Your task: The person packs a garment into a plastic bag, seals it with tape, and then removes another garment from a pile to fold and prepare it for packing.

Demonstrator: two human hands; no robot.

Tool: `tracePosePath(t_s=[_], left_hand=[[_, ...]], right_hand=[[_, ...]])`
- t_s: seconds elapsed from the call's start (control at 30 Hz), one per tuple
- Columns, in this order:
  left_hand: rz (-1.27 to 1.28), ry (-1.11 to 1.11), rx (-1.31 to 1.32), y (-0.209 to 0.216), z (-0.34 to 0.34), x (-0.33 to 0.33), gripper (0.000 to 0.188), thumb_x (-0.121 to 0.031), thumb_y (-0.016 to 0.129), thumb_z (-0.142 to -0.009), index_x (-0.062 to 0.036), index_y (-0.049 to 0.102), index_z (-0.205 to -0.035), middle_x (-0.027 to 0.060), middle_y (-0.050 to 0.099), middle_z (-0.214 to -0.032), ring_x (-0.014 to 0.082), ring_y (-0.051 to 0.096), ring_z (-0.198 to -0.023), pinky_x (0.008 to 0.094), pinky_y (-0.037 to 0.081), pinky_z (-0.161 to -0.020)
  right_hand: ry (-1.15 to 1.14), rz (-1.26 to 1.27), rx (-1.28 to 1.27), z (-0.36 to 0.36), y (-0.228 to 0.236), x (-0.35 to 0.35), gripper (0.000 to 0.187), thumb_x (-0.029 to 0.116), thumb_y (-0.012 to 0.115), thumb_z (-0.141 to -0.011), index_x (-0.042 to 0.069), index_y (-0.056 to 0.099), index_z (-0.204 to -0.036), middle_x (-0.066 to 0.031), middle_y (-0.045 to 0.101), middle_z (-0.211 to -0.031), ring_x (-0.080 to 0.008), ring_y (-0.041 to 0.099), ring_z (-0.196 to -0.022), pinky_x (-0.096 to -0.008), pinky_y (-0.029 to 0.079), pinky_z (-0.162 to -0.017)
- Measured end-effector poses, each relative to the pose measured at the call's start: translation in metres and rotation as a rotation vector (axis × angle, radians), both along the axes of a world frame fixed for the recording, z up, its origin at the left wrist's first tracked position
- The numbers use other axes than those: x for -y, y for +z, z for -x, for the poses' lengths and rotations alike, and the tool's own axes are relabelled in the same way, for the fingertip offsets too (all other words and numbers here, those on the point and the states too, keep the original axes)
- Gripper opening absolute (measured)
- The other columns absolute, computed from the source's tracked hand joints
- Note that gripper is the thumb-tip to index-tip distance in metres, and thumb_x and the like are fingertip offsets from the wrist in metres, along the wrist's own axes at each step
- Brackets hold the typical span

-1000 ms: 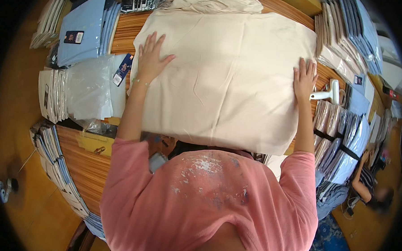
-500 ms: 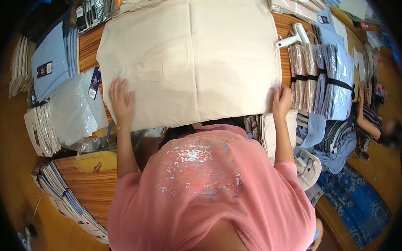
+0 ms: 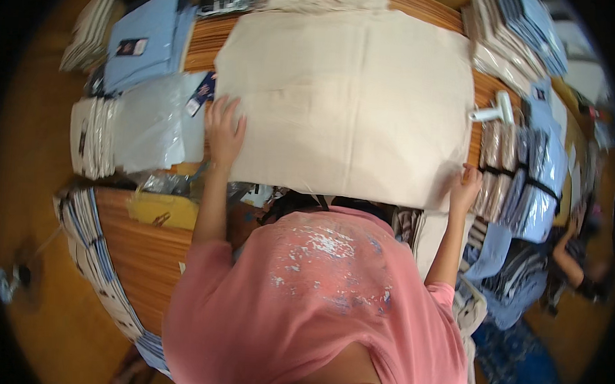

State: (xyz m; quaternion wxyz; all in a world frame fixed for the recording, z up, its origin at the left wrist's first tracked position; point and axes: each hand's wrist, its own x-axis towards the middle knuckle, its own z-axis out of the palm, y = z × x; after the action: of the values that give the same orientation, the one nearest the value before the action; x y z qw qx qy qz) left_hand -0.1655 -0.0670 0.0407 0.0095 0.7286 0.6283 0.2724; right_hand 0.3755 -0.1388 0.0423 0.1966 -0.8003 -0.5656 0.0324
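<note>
A wide cream cloth (image 3: 355, 112), possibly a garment, lies spread across the table in front of me. It has a faint crease down the middle and a bunched part at its far end. My left hand (image 3: 226, 130) rests on its left edge, palm down, fingers spread. At the near right corner, my right hand (image 3: 464, 188) has its fingers curled together on the cloth's edge. A dark blue tag (image 3: 201, 93) lies just beyond my left fingers. Up and right of my right hand is a white lint roller (image 3: 495, 109).
Bagged clothes (image 3: 152, 127) and a folded blue stack (image 3: 146, 44) lie left. Strapped bundles of bagged garments (image 3: 521, 174) stand right, with more stacks (image 3: 506, 39) behind. A yellow piece (image 3: 161, 209) lies on the wooden surface (image 3: 137, 246) beside me. Another person's arm (image 3: 569, 255) shows far right.
My view has turned, shifting the scene rightward. The cloth lies smoother on its left side, where wrinkles showed. Both hands remain at its left and right edges.
</note>
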Motion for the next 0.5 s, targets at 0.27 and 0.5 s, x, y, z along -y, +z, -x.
tracePosePath(t_s=[0.27, 0.5], left_hand=[[-0.03, 0.019, -0.112, -0.044, 0.033, -0.169, 0.034, -0.015, 0.053, -0.086, -0.0071, 0.053, -0.119, 0.0111, 0.049, -0.128, 0.0312, 0.041, -0.122, 0.0466, 0.03, -0.101], [-0.115, 0.047, 0.041, -0.016, 0.012, -0.072, 0.041, -0.014, 0.058, -0.081, -0.0088, 0.052, -0.121, 0.0127, 0.046, -0.127, 0.0322, 0.038, -0.123, 0.048, 0.027, -0.103]], right_hand=[[0.358, -0.082, 0.038, 0.008, -0.036, -0.169, 0.037, 0.019, 0.049, -0.09, 0.002, 0.05, -0.123, -0.0238, 0.045, -0.127, -0.038, 0.042, -0.118, -0.042, 0.032, -0.1], [0.448, -0.064, 0.198, 0.036, -0.017, -0.11, 0.046, 0.024, 0.051, -0.089, 0.005, 0.044, -0.13, -0.0251, 0.036, -0.135, -0.0408, 0.033, -0.125, -0.0487, 0.024, -0.104]])
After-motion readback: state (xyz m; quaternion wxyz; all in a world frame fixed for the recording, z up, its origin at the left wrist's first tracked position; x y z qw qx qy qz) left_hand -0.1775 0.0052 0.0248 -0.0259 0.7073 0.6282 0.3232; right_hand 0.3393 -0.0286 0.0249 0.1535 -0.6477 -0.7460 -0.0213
